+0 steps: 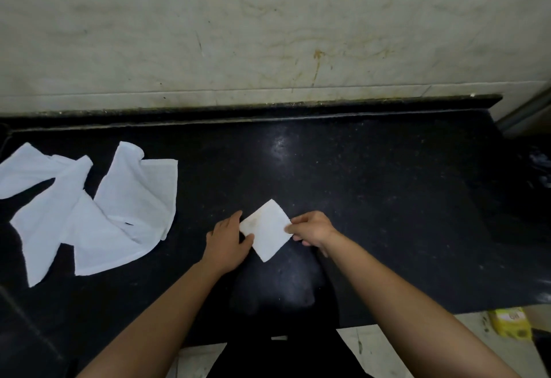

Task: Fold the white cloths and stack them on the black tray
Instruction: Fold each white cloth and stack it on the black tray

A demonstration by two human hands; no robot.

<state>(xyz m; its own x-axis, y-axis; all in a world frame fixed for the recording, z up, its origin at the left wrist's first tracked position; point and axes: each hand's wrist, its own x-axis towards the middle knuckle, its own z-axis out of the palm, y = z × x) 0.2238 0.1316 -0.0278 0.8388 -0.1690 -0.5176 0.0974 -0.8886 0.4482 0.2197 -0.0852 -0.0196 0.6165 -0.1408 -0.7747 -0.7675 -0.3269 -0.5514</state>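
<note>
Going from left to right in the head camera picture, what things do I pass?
unfolded white cloths → left hand → folded white cloth → right hand → yellow packet, down on the floor past the counter

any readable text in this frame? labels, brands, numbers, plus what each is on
Yellow packet, lower right beyond the counter's edge: reddish print on a pale patch, too blurred to read.
Folded cloth, loose cloths, counter, wall: no text visible.
So nothing legible in this frame.
</note>
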